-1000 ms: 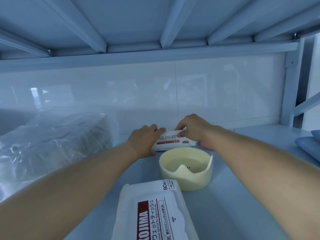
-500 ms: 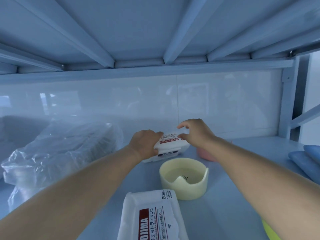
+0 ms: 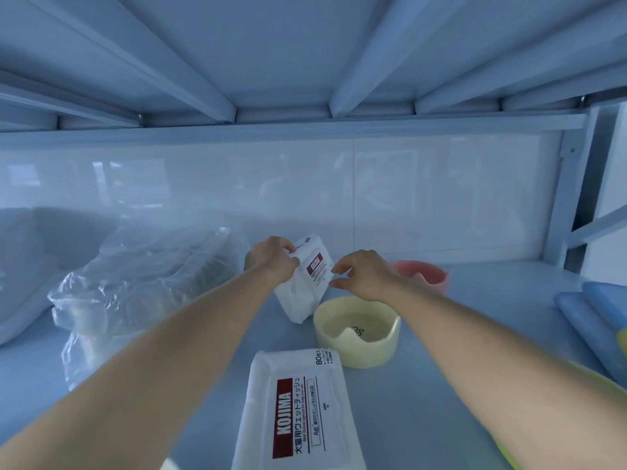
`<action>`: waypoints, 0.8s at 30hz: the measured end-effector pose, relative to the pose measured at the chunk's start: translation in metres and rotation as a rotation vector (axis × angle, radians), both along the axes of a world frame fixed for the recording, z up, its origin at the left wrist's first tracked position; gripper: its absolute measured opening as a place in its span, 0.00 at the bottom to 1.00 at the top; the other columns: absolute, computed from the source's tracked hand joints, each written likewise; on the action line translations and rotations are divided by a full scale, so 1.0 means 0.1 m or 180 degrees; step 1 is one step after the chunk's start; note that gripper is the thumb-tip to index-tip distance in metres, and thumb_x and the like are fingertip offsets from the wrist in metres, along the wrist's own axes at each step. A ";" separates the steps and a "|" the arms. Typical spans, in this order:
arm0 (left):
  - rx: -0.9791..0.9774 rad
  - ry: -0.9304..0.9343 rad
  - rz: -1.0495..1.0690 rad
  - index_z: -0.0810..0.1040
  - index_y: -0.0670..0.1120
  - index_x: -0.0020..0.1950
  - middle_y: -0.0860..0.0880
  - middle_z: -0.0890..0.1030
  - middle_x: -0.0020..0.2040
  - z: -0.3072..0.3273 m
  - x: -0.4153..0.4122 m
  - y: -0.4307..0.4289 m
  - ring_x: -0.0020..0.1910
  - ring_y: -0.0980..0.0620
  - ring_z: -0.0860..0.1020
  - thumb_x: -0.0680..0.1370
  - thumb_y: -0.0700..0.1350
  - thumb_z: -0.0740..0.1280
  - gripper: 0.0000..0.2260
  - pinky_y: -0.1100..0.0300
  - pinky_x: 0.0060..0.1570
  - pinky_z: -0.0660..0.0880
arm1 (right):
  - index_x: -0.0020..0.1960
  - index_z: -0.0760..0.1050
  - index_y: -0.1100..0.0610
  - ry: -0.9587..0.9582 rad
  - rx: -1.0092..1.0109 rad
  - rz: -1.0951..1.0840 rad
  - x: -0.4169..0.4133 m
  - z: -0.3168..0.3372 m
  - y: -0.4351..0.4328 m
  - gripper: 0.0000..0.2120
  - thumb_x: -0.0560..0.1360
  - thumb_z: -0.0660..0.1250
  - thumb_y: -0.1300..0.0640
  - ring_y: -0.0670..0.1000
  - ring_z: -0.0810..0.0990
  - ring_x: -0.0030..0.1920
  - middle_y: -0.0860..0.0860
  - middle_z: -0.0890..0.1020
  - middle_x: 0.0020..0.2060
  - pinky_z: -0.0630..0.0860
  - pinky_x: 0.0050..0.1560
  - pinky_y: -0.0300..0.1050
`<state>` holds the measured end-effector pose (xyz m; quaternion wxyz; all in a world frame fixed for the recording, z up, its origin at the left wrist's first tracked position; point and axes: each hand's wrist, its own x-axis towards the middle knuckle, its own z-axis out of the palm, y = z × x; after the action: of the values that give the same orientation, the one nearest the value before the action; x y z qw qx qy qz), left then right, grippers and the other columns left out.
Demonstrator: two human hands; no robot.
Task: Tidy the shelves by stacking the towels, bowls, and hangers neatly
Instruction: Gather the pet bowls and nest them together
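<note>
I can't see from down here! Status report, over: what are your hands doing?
Left hand grips far wipes pack, tilted up. Right hand at its edge, grip unclear. Yellow bowl close in front.

One head-worn camera looks forward and slightly down along the shelf (image 3: pixel 502 290), close in, with the upper shelf (image 3: pixel 281 56) right overhead.

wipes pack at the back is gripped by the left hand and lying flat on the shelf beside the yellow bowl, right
Not flat. The head view shows the left hand gripping the wipes pack, which is tilted up steeply with its label towards the camera, beside the yellow bowl.
</note>
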<state>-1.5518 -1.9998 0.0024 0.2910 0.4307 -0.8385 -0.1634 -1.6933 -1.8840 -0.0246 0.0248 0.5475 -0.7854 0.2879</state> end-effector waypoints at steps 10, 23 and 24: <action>0.1628 0.0674 -0.0345 0.72 0.48 0.66 0.45 0.69 0.69 -0.09 0.05 0.20 0.57 0.41 0.75 0.78 0.34 0.56 0.19 0.47 0.47 0.79 | 0.60 0.77 0.51 0.0133 0.0194 0.0125 0.27 -0.04 -0.12 0.21 0.69 0.73 0.48 0.52 0.74 0.61 0.50 0.77 0.61 0.68 0.58 0.42; -0.0597 -0.1598 -0.0883 0.73 0.47 0.66 0.46 0.73 0.66 -0.25 0.10 0.20 0.65 0.48 0.71 0.74 0.41 0.65 0.19 0.60 0.58 0.68 | 0.61 0.76 0.54 0.0311 0.0366 -0.0167 0.24 -0.09 -0.15 0.18 0.72 0.69 0.49 0.55 0.73 0.62 0.54 0.77 0.61 0.69 0.58 0.43; -0.0615 -0.1582 -0.0872 0.73 0.47 0.66 0.46 0.72 0.67 -0.25 0.11 0.20 0.65 0.48 0.70 0.74 0.40 0.65 0.20 0.61 0.59 0.68 | 0.61 0.76 0.53 0.0233 0.0375 -0.0158 0.21 -0.11 -0.14 0.18 0.73 0.68 0.50 0.54 0.72 0.62 0.54 0.77 0.61 0.68 0.58 0.42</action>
<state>-1.5411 -1.9802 -0.0225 0.0917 0.3106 -0.9461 -0.0100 -1.6719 -1.8978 -0.0354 0.0283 0.5386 -0.8128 0.2202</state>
